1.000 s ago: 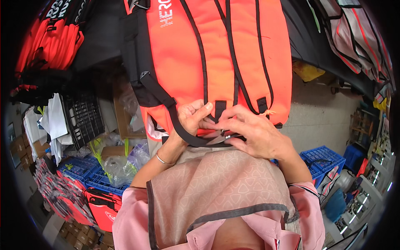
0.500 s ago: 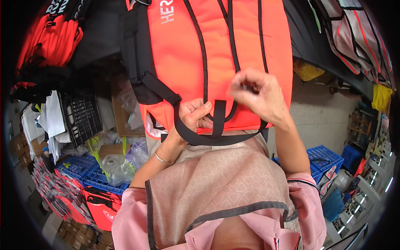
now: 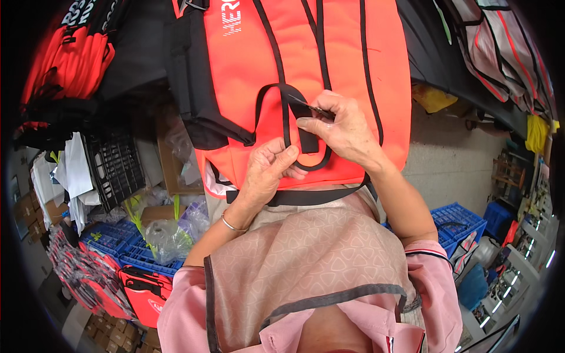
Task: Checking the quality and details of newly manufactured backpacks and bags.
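A bright orange-red bag (image 3: 247,76) with black piping and a black side panel lies before me, its near end at my lap. My left hand (image 3: 271,167) is closed in a pinch on the rounded end of a black-edged shoulder strap (image 3: 304,165). In my right hand (image 3: 344,126) is a small pair of thread snips (image 3: 322,112), the thin blades pointing to the upper left. Their tips are over a loop of black webbing (image 3: 272,87), which arches up from the bag's left side and comes down beside my right fingers.
Orange-red bags (image 3: 70,65) are stacked at the far left, grey ones (image 3: 506,53) at the far right. Blue crates (image 3: 456,223) stand on both sides of me. A black crate (image 3: 115,165), clear plastic wrap (image 3: 168,235) and packed bags (image 3: 88,270) are on the left.
The webbing has swung from below my left hand up into a loop above it. My right hand has moved slightly left, and the snips now show clearly. The bag has shifted a little left.
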`<action>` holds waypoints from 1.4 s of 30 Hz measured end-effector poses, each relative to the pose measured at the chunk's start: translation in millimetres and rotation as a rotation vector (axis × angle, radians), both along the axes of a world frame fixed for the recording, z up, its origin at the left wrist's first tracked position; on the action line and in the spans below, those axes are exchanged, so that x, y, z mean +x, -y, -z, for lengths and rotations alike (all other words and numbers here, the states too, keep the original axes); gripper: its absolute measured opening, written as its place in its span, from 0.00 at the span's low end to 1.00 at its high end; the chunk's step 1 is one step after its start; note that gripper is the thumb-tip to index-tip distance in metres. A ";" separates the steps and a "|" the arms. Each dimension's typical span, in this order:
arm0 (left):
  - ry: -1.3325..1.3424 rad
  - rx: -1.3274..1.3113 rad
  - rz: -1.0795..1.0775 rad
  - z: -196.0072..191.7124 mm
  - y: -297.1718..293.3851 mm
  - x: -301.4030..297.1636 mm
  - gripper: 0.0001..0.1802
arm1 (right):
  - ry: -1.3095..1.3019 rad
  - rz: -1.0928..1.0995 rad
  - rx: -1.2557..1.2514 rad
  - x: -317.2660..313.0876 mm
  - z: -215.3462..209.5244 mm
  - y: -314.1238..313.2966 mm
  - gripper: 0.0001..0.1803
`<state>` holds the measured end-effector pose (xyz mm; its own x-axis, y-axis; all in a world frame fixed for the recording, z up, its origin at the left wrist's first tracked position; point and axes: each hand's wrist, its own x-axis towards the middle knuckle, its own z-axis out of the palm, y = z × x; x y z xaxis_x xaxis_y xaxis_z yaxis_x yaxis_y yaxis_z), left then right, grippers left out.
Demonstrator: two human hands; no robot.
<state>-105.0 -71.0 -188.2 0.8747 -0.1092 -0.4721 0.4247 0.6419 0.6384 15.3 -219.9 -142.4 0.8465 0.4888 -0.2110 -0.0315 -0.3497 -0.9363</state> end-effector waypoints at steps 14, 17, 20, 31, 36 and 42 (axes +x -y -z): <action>-0.033 0.351 0.324 -5.0 -1.2 37.3 0.21 | -0.168 0.003 -0.039 2.9 11.1 2.5 0.08; -0.087 0.363 0.289 -9.0 -0.3 36.3 0.24 | -0.009 0.218 0.065 -12.2 0.0 9.3 0.06; -0.111 0.383 0.196 6.7 5.6 30.1 0.26 | 0.181 0.082 -0.107 -31.4 -11.4 27.4 0.07; -0.032 0.539 0.243 8.0 5.1 34.4 0.32 | 0.624 -0.143 -0.255 -73.5 11.6 37.5 0.19; -0.074 0.438 0.211 -5.8 7.5 38.1 0.29 | 0.300 -0.171 -0.191 -76.5 4.9 33.0 0.19; -0.022 0.397 0.297 3.7 0.4 37.4 0.31 | -0.065 -0.229 -0.053 -59.1 -32.0 40.6 0.29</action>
